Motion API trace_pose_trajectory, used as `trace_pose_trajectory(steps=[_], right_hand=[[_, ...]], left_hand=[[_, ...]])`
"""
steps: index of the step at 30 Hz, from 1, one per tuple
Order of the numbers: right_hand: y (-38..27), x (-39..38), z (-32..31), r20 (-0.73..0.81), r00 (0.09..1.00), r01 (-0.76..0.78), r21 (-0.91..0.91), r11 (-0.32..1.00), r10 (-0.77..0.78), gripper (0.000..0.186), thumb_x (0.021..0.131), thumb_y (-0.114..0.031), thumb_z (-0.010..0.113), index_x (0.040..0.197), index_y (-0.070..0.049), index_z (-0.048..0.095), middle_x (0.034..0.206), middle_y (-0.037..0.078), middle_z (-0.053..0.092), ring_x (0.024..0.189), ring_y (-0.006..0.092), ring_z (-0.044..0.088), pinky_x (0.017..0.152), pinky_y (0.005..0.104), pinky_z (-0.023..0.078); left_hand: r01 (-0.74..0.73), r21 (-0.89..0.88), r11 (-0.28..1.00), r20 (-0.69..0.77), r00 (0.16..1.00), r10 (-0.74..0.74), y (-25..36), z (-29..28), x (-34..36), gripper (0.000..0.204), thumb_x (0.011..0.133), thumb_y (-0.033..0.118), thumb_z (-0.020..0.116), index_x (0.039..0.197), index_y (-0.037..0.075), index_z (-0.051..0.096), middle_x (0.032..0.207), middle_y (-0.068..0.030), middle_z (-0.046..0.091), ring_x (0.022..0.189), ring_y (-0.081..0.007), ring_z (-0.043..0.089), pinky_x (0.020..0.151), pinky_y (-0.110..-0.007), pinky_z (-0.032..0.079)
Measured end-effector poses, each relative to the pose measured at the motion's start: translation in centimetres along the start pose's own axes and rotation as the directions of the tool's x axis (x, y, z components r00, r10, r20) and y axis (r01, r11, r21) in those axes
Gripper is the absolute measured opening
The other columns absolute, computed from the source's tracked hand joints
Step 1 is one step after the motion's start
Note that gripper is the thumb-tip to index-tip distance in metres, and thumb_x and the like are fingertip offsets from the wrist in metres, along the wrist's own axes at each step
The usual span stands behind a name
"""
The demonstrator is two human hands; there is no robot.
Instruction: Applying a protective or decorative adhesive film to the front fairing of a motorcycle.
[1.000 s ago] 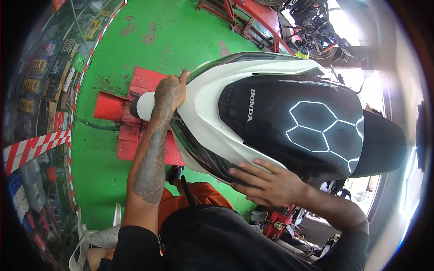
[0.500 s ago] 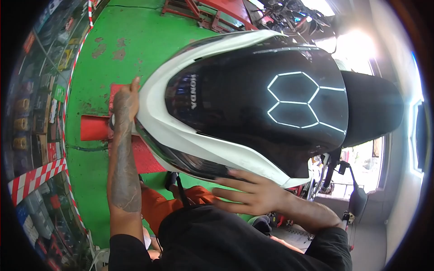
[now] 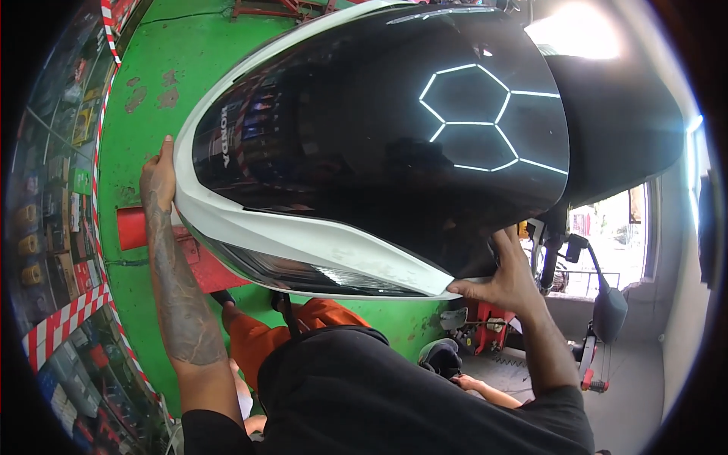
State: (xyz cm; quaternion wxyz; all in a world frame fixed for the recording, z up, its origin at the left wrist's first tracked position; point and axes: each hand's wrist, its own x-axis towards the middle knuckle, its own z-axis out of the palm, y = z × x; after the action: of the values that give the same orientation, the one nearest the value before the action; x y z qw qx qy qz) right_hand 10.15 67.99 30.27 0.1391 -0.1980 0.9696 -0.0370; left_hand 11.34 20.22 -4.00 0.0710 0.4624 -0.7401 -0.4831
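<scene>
A scooter's front fairing (image 3: 341,163), glossy black with a white border and a narrow light lens along its near side, spans the middle. Ceiling lights reflect in it as hexagons. At its left tip my left hand (image 3: 158,180) is closed on the white rim, thumb upward, fingers partly hidden by the edge. My right hand (image 3: 512,277) grips the near right corner. Its thumb lies on the pointed white end, while the fingers reach up over the black edge. What lies beneath the fairing is mostly hidden.
Beyond its right end is a dark rounded panel (image 3: 622,129), with a mirror (image 3: 609,315) nearer me. A red platform (image 3: 208,265) stands on the green floor. Red-and-white tape (image 3: 64,326) edges the glass shelves on the left. A person's dark cap (image 3: 440,356) shows low behind me.
The fairing has shifted left and appears larger, nearer the camera. My left hand moved left with it. My right hand went from above the near lens to gripping the right corner.
</scene>
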Motion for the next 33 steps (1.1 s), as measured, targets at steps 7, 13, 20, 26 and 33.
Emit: trace_pose_trajectory(steps=[7,13,20,26,33], right_hand=[[2.1,0.6,1.3,-0.023,0.977,0.211,-0.057,0.976,-0.213,0.107,0.054,-0.05,0.098,0.138,0.002,0.056,0.137,0.024,0.047,0.13,0.0412,0.049,0.106,0.0486,0.046],[2.1,0.1,1.4,-0.04,0.992,0.12,0.011,0.993,-0.12,0.1,0.053,-0.046,0.099,0.132,0.001,0.06,0.131,0.02,0.052,0.125,0.038,0.054,0.104,0.0479,0.047],[1.9,0.4,1.8,-0.068,0.988,0.143,0.014,0.99,-0.142,0.096,0.055,-0.045,0.098,0.132,-0.003,0.059,0.131,0.017,0.055,0.125,0.0359,0.054,0.105,0.0476,0.045],[2.4,0.0,1.5,-0.046,0.995,0.09,0.016,0.996,-0.089,0.109,0.055,-0.051,0.097,0.139,0.003,0.052,0.137,0.021,0.053,0.132,0.0393,0.051,0.11,0.0463,0.041],[1.1,0.2,1.3,-0.009,0.982,0.187,0.002,0.982,-0.187,0.105,0.058,-0.042,0.098,0.139,0.004,0.05,0.135,0.021,0.053,0.13,0.0374,0.052,0.109,0.0435,0.042]], left_hand=[[0.037,-0.218,0.975,0.028,0.999,-0.031,-2.0,1.3,1.8,0.067,0.099,0.058,0.055,0.103,-0.005,0.075,0.096,-0.0221,0.075,0.088,-0.0335,0.069,0.084,-0.044,0.049],[0.017,-0.241,0.97,0.077,0.997,0.001,-2.5,1.6,2.1,0.064,0.102,0.054,0.053,0.102,-0.006,0.074,0.091,-0.0249,0.073,0.082,-0.0361,0.069,0.077,-0.047,0.049],[0.012,-0.125,0.992,0.036,0.999,-0.008,-2.6,0.3,2.2,0.068,0.102,0.055,0.05,0.094,-0.009,0.073,0.095,-0.0314,0.072,0.094,-0.0453,0.07,0.084,-0.051,0.05],[-0.018,0.117,0.993,-0.117,0.993,0.032,2.6,-0.3,-3.6,0.07,0.101,0.06,0.047,0.103,-0.004,0.075,0.102,-0.0311,0.072,0.102,-0.0462,0.069,0.09,-0.053,0.052],[0.17,0.145,0.975,-0.068,0.985,-0.161,-0.4,0.2,-2.7,0.079,0.098,0.069,0.039,0.111,0.0,0.075,0.115,-0.0267,0.072,0.112,-0.0435,0.067,0.098,-0.052,0.05]])
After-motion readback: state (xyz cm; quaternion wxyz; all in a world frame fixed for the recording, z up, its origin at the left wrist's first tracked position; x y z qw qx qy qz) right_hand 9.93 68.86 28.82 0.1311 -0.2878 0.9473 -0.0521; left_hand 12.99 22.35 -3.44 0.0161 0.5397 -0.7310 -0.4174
